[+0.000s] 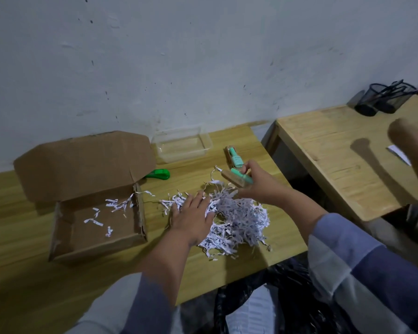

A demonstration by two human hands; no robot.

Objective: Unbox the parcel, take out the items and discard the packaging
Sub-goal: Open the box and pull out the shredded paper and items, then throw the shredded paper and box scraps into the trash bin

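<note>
An open brown cardboard box (99, 222) lies at the left of the wooden table, lid up, with a few paper shreds inside. A heap of white shredded paper (237, 220) is piled on the table to its right. My left hand (192, 218) lies flat, fingers spread, on the heap's left side. My right hand (256, 184) is above the heap's far edge and grips a mint-green item on a brown card (237, 180). A second mint-green item of the same kind (233, 156) lies on the table just behind it.
A clear plastic tray (182, 147) stands against the wall, and a green box cutter (158, 174) lies beside the box lid. A black plastic bag (275, 304) gapes below the table's front edge. A second wooden table (336, 160) at right holds black mesh pen cups (384, 98); another person's hand (410, 150) hovers there.
</note>
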